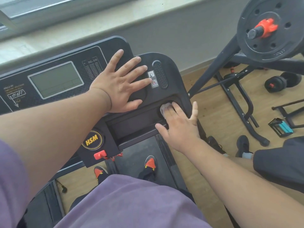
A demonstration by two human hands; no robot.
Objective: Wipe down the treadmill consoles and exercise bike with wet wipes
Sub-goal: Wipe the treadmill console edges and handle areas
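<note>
A black treadmill console [172, 89] with a grey screen [56, 79] fills the middle of the view. My left hand [120, 83] lies flat on the console, fingers spread, just right of the screen and holding nothing. My right hand [179, 125] presses a white wet wipe [164, 108] into the round cup recess at the console's right end; my fingers cover most of the wipe. A yellow HSM badge [91, 140] and a red safety clip [99, 154] sit at the console's near edge.
A barbell with a black weight plate [269, 28] rests on a black rack [233, 89] to the right. Dumbbells [281, 81] lie on the wooden floor. Another person's legs and dark shoes [243, 145] stand at the right. A window sill [82, 25] runs behind the console.
</note>
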